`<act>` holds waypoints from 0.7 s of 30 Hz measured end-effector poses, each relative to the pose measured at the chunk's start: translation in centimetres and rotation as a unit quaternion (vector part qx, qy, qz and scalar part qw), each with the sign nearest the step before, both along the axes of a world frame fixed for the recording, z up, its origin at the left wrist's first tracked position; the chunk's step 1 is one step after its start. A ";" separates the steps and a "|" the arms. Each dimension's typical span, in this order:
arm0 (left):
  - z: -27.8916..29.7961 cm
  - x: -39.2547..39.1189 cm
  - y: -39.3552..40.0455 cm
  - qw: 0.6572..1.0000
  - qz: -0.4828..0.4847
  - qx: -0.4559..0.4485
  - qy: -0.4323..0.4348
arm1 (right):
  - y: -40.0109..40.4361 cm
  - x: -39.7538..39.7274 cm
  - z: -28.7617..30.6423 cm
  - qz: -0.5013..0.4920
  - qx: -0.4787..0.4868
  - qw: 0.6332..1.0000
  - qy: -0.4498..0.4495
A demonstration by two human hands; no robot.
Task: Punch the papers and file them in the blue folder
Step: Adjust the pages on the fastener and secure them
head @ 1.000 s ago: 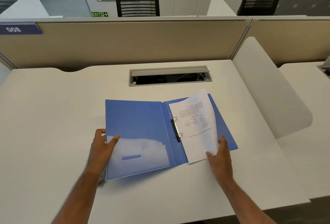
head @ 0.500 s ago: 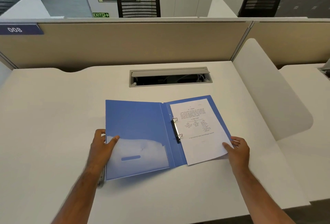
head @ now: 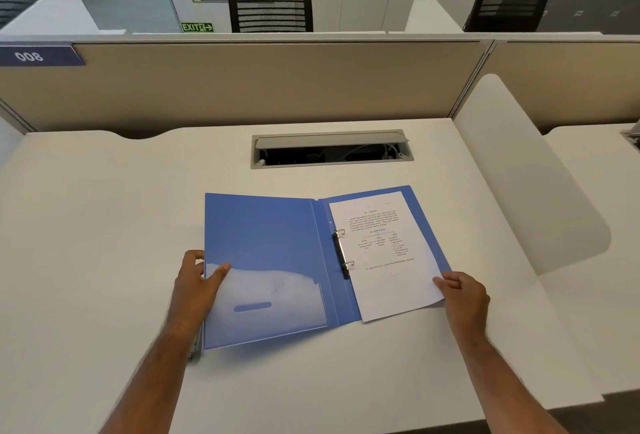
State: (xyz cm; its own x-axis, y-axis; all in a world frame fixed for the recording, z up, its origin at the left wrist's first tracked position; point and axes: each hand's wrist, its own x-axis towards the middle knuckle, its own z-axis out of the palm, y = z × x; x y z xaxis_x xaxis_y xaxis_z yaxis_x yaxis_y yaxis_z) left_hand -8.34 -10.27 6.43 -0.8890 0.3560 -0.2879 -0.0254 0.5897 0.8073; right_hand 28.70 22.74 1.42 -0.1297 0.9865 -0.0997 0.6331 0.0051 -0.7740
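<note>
Lying open on desk [head: 104,226]: folder [head: 263,243]. Left hand [head: 195,286] pinching cover edge; right hand [head: 464,295] pinching paper [head: 388,281] corner, forearms outstretched.

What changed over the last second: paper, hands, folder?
The paper was tilted up a second ago and now lies flat on the right half of the blue folder, beside the rings. The right hand slid from the sheet's bottom edge out to its lower right corner, which it pinches. The left hand still holds the open cover; the folder hasn't moved.
</note>
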 end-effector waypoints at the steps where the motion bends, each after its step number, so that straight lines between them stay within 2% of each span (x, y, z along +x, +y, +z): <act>1: 0.0 0.0 0.0 1.000 0.000 -0.002 0.000 | 0.0 0.1 -0.1 0.003 0.007 1.000 -0.002; 7: 0.2 0.2 0.1 1.000 -0.001 -0.003 0.000 | -0.1 0.7 -1.4 0.021 0.050 0.998 -0.037; 21: 0.6 0.5 0.2 1.000 0.002 -0.004 0.002 | -0.8 1.3 -2.2 0.043 0.075 0.988 -0.131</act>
State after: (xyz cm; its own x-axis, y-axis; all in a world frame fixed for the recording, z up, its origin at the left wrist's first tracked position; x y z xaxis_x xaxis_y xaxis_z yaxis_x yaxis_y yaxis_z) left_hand -7.83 -10.09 7.07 -0.8921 0.3497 -0.2862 -0.0243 0.5953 0.8031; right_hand 29.97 21.97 -0.82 -0.2028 0.9792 0.0055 0.8044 0.1698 -0.5693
